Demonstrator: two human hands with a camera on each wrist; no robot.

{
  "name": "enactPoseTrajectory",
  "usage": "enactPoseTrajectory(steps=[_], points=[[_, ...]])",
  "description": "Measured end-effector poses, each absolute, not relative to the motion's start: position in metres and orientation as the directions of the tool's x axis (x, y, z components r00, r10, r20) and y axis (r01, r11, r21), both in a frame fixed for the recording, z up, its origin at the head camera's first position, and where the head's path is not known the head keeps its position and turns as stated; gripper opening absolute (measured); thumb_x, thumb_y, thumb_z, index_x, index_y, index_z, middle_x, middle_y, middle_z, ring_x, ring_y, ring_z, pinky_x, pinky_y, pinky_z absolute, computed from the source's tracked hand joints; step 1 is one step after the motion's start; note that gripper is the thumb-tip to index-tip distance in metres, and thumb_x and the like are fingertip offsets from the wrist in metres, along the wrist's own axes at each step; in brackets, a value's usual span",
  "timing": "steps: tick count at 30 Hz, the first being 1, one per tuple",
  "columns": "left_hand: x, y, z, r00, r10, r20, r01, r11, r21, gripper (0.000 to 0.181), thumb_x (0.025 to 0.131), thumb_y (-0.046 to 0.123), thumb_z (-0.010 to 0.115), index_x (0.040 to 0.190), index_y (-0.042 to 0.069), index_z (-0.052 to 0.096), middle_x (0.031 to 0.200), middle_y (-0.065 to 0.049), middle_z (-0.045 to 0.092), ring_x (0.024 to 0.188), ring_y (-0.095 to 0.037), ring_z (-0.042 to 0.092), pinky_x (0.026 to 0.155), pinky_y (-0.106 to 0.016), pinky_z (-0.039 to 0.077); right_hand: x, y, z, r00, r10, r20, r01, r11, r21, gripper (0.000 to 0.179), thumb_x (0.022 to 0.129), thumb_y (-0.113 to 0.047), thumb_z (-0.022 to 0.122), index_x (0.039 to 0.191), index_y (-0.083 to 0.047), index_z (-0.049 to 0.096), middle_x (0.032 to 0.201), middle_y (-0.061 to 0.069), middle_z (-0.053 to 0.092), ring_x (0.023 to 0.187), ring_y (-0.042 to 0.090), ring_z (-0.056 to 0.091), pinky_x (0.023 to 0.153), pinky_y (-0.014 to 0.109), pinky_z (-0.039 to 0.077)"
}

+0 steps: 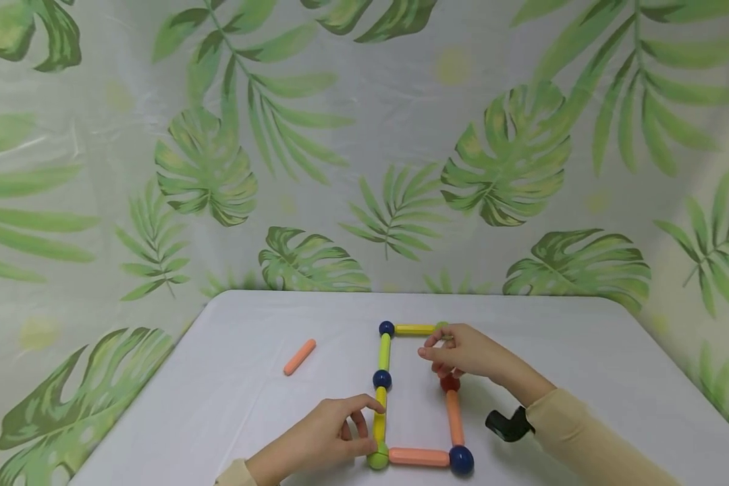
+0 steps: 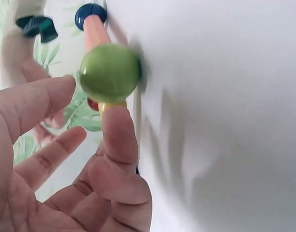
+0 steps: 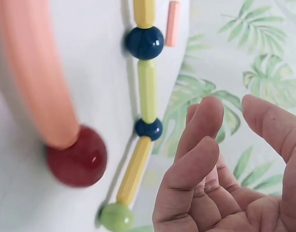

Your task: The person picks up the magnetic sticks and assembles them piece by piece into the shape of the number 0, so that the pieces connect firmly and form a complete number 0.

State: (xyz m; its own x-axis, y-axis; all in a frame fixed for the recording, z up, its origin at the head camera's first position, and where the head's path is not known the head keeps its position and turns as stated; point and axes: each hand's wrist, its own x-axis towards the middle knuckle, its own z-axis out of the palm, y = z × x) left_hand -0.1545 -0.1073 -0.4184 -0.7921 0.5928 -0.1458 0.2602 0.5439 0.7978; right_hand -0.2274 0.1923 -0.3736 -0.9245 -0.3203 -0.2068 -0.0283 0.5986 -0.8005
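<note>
A frame of coloured rods and balls lies on the white table. My left hand (image 1: 335, 426) is at its near left corner, index fingertip at the yellow rod (image 1: 379, 424) and thumb beside the light green ball (image 2: 109, 72). Above the right side hovers my right hand (image 1: 464, 351), holding nothing, with thumb and fingertips apart. Below it are the red ball (image 3: 78, 157) and an orange rod (image 1: 454, 417) running to the near right blue ball (image 1: 461, 460). Bare table shows between the red ball and the far light green ball (image 3: 116, 216).
Apart from the frame, a loose orange rod (image 1: 300, 357) lies to the left. The frame's left side has a middle blue ball (image 1: 382, 379), a light green rod (image 3: 148, 91) and a far blue ball (image 1: 387, 329). Leaf-patterned sheeting (image 1: 395, 135) hangs behind the table.
</note>
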Motion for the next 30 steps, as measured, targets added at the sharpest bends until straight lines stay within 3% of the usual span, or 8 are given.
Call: enactPoseTrajectory(steps=[15,20,26,30], points=[[-0.145,-0.120,-0.445,-0.739,0.651,-0.172,0.168,0.426,0.889,0.024,0.103,0.018,0.074,0.126,0.025,0.072,0.095,0.011,0.069,0.064,-0.005,0.065,0.063,-0.020,0.053,-0.279,0.099,-0.373,-0.888,-0.411,-0.207,-0.050,0.534,-0.844,0.037,0.101,-0.038,0.076,0.124,-0.011,0.066,0.099,0.015,0.078,0.089,0.029,0.078,0.068,0.027,0.057],[-0.149,-0.126,-0.454,-0.711,0.686,-0.155,0.195,0.404,0.894,0.026,0.104,0.021,0.072,0.130,0.027,0.071,0.099,0.014,0.070,0.069,-0.001,0.068,0.067,-0.021,0.057,-0.288,0.070,-0.376,-0.865,-0.450,-0.221,-0.065,0.538,-0.840,0.040,0.102,-0.037,0.075,0.130,-0.011,0.065,0.101,0.014,0.079,0.092,0.030,0.078,0.069,0.028,0.056],[-0.139,-0.125,-0.444,-0.723,0.674,-0.149,0.182,0.394,0.901,0.033,0.103,0.012,0.071,0.135,0.020,0.071,0.104,0.012,0.070,0.069,-0.001,0.061,0.067,-0.020,0.053,-0.298,0.042,-0.384,-0.835,-0.501,-0.227,-0.109,0.555,-0.825,0.044,0.103,-0.036,0.074,0.138,-0.012,0.064,0.101,0.012,0.078,0.097,0.033,0.078,0.071,0.028,0.056],[-0.143,-0.130,-0.455,-0.707,0.698,-0.117,0.224,0.378,0.898,0.036,0.104,0.012,0.069,0.139,0.021,0.070,0.108,0.012,0.068,0.069,0.002,0.059,0.069,-0.018,0.053,-0.302,0.023,-0.392,-0.815,-0.524,-0.248,-0.131,0.584,-0.801,0.045,0.103,-0.037,0.073,0.141,-0.013,0.064,0.097,0.008,0.077,0.090,0.027,0.077,0.072,0.029,0.057]])
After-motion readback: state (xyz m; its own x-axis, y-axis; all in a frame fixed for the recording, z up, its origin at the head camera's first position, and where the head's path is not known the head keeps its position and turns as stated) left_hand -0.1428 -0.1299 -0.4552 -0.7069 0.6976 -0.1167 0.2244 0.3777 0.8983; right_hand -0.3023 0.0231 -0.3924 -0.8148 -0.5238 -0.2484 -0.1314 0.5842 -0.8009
